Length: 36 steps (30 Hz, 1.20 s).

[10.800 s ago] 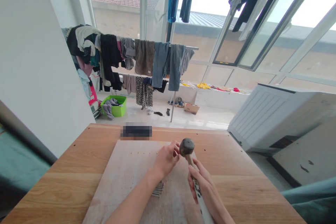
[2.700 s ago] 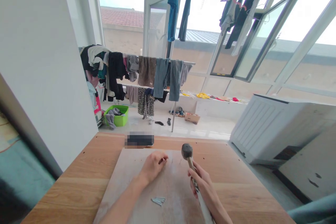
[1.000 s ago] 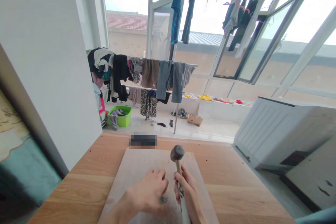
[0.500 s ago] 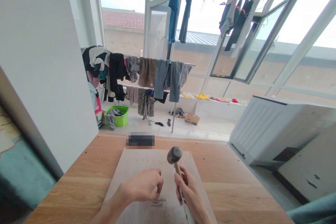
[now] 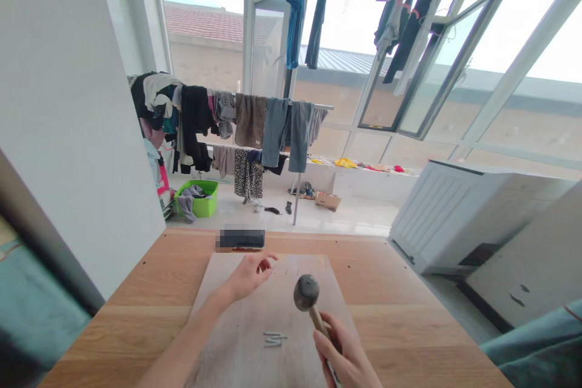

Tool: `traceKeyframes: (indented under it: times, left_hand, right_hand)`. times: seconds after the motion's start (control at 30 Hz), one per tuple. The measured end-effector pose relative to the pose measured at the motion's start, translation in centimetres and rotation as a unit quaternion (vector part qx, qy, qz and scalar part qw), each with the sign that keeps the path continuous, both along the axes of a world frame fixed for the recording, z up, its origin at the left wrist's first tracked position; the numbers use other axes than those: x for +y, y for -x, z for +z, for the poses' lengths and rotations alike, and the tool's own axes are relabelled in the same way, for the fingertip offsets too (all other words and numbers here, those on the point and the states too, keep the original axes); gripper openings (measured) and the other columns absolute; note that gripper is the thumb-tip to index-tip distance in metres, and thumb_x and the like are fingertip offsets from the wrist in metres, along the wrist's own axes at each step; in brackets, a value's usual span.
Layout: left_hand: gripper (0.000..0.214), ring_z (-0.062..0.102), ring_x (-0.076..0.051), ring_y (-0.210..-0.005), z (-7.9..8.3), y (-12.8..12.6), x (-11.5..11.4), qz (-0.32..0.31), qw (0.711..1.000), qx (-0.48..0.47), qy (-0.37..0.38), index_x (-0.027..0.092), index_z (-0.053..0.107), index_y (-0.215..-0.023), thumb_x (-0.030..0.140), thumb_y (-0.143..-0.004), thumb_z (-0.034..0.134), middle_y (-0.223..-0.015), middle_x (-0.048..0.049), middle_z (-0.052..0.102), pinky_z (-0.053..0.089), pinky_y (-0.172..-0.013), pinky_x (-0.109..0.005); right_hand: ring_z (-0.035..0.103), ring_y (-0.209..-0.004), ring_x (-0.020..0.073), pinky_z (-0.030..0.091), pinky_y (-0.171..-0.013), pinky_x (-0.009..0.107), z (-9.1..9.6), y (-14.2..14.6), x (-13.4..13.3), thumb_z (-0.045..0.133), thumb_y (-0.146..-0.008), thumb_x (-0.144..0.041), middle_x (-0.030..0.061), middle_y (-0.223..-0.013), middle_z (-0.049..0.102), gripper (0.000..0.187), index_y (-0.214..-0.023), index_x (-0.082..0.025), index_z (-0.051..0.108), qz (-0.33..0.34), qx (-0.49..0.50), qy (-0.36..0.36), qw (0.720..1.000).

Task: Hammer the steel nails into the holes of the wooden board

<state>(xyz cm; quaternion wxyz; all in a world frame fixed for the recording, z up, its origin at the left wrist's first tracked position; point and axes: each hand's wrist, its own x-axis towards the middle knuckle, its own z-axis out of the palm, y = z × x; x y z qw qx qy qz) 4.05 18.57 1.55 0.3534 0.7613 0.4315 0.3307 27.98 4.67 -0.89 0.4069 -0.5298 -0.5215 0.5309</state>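
My right hand [image 5: 343, 345] is wrapped around the handle of a mallet [image 5: 307, 292] with a dark, rounded head, held above the right side of a pale board [image 5: 245, 330]. Over the far left part of this board hovers my left hand [image 5: 250, 273], its fingers curled in a pinch; whatever lies between the fingertips is too small to make out. Close by, a few thin nails [image 5: 292, 269] stand in the board near its far edge. Several loose grey nails [image 5: 273, 339] lie in a small group on the board between my forearms.
The board rests on a wooden table [image 5: 391, 309]. A dark flat object [image 5: 240, 239], partly blurred, lies past its far edge. Beyond are a laundry rack [image 5: 295, 194], a green tub [image 5: 207, 200] and a white ribbed cabinet [image 5: 422, 212]. A white wall [image 5: 68, 103] rises on the left.
My left hand has moved from the loose nails to the far part of the board. The mallet has come lower and nearer to me in my right hand. The view has shifted slightly.
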Motion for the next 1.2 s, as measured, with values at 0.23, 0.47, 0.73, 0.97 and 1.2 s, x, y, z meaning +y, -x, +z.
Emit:
traceKeyframes:
  times: [0.23,0.47,0.73,0.97,1.2]
  left_hand:
    - [0.022,0.058,-0.014,-0.067,-1.8,-1.8,0.4,0.064,0.996,-0.054,0.001,0.019,0.070,-0.095,0.030,-0.080,0.058,-0.080,-0.0015,0.070,0.045,-0.064,-0.024]
    - [0.013,0.059,-0.013,-0.067,-2.3,-1.7,-0.3,0.059,0.997,-0.008,-0.039,0.019,0.068,-0.085,0.022,-0.080,0.057,-0.081,-0.0005,0.072,0.045,-0.067,-0.024]
    - [0.017,0.062,-0.015,-0.069,-2.4,-1.7,-0.2,0.072,0.997,-0.005,-0.029,0.018,0.067,-0.092,0.025,-0.080,0.058,-0.078,-0.0016,0.072,0.047,-0.066,-0.024]
    - [0.026,0.058,-0.013,-0.063,-3.2,-1.9,0.1,0.067,0.997,-0.039,-0.022,0.017,0.065,-0.103,0.019,-0.078,0.059,-0.078,-0.0006,0.072,0.046,-0.063,-0.023]
    - [0.031,0.058,-0.012,-0.064,-3.1,-1.8,0.0,0.048,0.997,-0.048,-0.029,0.019,0.067,-0.106,0.015,-0.077,0.057,-0.076,0.0011,0.070,0.045,-0.062,-0.022]
  right_hand:
    - [0.045,-0.042,0.0087,0.037,-0.037,0.019,-1.7,0.1,-0.1,0.062,-0.076,-0.068,-0.0066,-0.060,0.052,0.064,-0.115,-0.018,0.059,-0.013,-0.027,0.031,0.999]
    - [0.049,-0.039,0.0147,0.039,-0.040,0.023,-2.4,-0.7,0.1,0.057,-0.080,-0.066,-0.0033,-0.045,0.056,0.058,-0.112,-0.018,0.064,0.006,-0.099,0.030,0.995]
    - [0.039,-0.040,0.0076,0.034,-0.036,0.017,-0.8,0.6,0.8,0.062,-0.076,-0.068,-0.0082,-0.051,0.048,0.066,-0.118,-0.017,0.058,-0.037,-0.007,0.071,0.997]
    - [0.038,-0.035,0.0039,0.029,-0.029,0.013,5.4,4.2,3.5,0.060,-0.080,-0.064,-0.0096,-0.060,0.049,0.055,-0.112,-0.020,0.053,-0.029,0.085,0.003,0.996]
    - [0.037,-0.031,0.0027,0.030,-0.026,0.013,2.6,6.2,4.8,0.057,-0.081,-0.066,-0.0106,-0.058,0.049,0.050,-0.100,-0.020,0.051,-0.007,0.095,-0.019,0.995]
